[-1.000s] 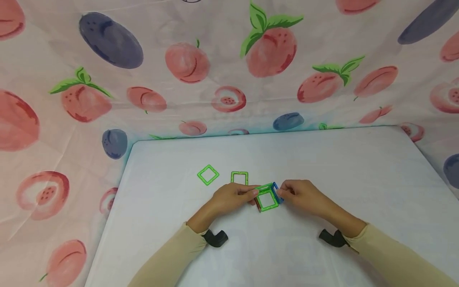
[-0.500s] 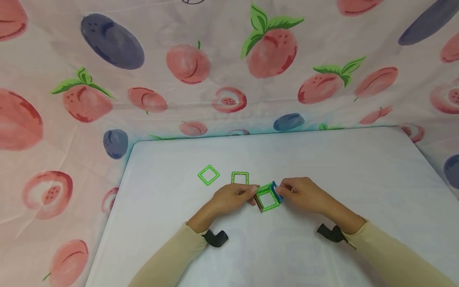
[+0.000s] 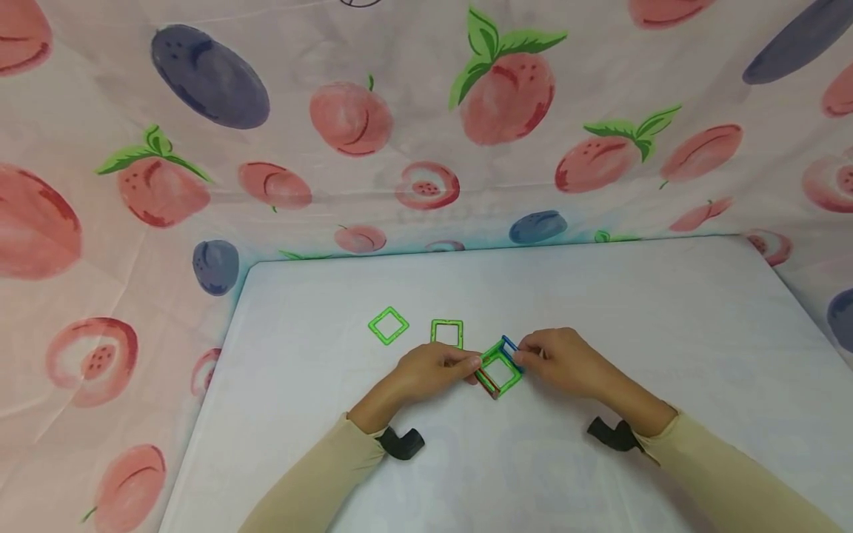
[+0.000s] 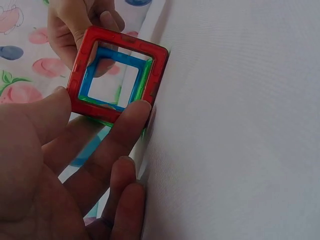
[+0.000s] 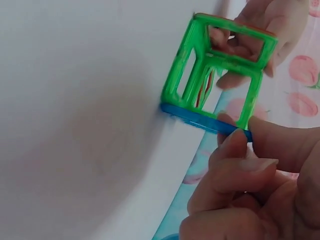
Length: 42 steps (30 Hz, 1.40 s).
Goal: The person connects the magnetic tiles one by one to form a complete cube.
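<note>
Fruit-print cloth (image 3: 280,66) behind frame cube (image 5: 230,61), white tbl (image 3: 633,296) below. Cube's btwn hands: L hand (image 3: 433,372) pinches red side (image 4: 125,41), R hand (image 3: 556,360) pinches blue side (image 5: 200,119). Tilted green sq (image 3: 378,334) + 2nd green sq (image 3: 447,322) lie beyond cube, to its left.

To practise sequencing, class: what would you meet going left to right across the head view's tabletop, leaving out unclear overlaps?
Diamond-turned green frame → left hand → multicoloured box frame → right hand.
</note>
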Available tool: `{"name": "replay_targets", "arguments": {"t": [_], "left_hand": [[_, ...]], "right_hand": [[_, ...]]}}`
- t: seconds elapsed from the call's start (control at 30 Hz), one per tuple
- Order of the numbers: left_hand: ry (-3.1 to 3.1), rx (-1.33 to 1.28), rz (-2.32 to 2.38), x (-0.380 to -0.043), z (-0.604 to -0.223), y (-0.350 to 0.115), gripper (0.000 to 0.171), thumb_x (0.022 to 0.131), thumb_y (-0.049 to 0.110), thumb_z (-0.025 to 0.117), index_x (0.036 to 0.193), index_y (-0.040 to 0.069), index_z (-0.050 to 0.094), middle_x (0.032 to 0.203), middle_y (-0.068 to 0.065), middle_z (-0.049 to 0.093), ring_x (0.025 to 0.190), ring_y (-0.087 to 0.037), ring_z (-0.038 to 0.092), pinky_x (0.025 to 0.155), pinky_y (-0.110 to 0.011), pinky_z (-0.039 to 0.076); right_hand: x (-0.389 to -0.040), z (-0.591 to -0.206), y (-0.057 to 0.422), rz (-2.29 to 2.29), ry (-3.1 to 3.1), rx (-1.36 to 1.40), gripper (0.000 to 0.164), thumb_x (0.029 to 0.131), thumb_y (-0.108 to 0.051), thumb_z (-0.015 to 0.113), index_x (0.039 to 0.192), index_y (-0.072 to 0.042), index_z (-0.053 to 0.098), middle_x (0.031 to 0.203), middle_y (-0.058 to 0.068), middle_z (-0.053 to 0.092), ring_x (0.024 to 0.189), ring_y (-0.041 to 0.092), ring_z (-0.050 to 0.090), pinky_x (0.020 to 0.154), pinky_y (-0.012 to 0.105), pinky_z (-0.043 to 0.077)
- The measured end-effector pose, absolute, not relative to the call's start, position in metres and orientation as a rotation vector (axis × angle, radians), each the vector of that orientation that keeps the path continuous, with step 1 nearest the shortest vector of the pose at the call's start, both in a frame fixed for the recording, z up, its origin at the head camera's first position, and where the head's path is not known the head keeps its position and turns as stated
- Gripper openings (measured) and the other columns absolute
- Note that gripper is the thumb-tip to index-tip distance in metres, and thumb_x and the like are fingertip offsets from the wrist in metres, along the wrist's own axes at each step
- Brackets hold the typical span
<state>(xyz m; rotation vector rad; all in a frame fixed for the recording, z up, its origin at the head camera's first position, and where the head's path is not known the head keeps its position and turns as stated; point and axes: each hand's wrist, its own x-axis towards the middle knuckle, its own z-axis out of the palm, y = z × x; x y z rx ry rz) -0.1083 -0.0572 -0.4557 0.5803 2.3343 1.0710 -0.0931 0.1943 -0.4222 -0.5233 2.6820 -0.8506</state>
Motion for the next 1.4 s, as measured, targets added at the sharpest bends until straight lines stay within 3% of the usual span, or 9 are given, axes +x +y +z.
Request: {"name": "replay_targets", "arguments": {"t": [0.4, 0.93, 1.17, 1.4], "left_hand": [[2.292, 0.540, 1.126, -0.109, -0.458, -0.058, 0.038, 0.088, 0.059, 0.051, 0.116, 0.036, 0.066, 0.080, 0.018, 0.070, 0.094, 0.003, 0.057, 0.085, -0.028, 0.042], [2.314, 0.517, 1.114, -0.109, -0.459, -0.057, 0.037, 0.088, 0.061, 0.049, 0.105, 0.037, 0.070, 0.079, 0.019, 0.070, 0.099, 0.001, 0.055, 0.085, -0.028, 0.041], [2.309, 0.536, 1.100, -0.111, -0.461, -0.057, 0.036, 0.087, 0.063, 0.048, 0.097, 0.037, 0.072, 0.083, 0.019, 0.070, 0.097, 0.000, 0.055, 0.081, -0.028, 0.043], [2.315, 0.547, 1.104, -0.110, -0.461, -0.058, 0.037, 0.088, 0.061, 0.049, 0.102, 0.036, 0.072, 0.080, 0.018, 0.070, 0.095, 0.001, 0.055, 0.082, -0.027, 0.043]], "right_hand": [[-0.106, -0.423, 0.204, -0.863, 2.636, -0.579, 0.016, 0.091, -0.025, 0.061, 0.098, -0.013, 0.070, 0.087, -0.003, 0.068, 0.070, 0.009, 0.051, 0.061, 0.024, 0.043], [-0.106, -0.426, 0.201, -0.879, 2.594, -0.636, 0.015, 0.092, -0.029, 0.060, 0.093, -0.017, 0.069, 0.081, -0.007, 0.064, 0.069, 0.009, 0.049, 0.060, 0.024, 0.041], [-0.124, -0.415, 0.204, -0.795, 2.575, -0.657, 0.022, 0.091, -0.037, 0.060, 0.091, -0.019, 0.072, 0.078, -0.008, 0.064, 0.068, 0.011, 0.049, 0.060, 0.026, 0.041], [-0.164, -0.416, 0.185, -0.752, 2.554, -0.868, 0.024, 0.097, -0.021, 0.053, 0.116, -0.021, 0.066, 0.100, -0.002, 0.066, 0.087, 0.012, 0.054, 0.078, 0.034, 0.046]]}}
